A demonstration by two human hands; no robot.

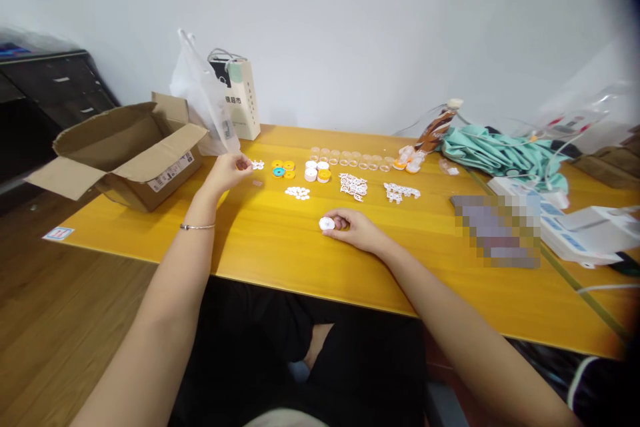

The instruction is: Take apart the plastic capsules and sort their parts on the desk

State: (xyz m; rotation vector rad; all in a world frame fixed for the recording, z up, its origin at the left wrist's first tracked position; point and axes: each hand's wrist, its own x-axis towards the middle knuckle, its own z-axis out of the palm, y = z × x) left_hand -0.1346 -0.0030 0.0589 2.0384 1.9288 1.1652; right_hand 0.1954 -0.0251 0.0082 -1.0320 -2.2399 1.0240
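My right hand [355,228] rests low over the table, thumb and fingers closed on a white round disc-like part [327,223]. My left hand [231,171] reaches to the far left, its fingertips pinched together beside a little heap of small white pieces [257,165]; whether a piece is between them is too small to tell. Between the hands lie a group of flat white discs [298,193], yellow and blue round parts [283,169], and stacked white and yellow round parts [317,172]. White gear-like pieces [353,187] and more white cut-out pieces [401,191] lie farther right.
Clear round cups [350,159] stand in a row at the back. An open cardboard box [125,153], a white plastic bag [205,100] and a paper bag [243,100] are left. A bottle [437,128], green cloth [495,147] and white device [565,227] are right.
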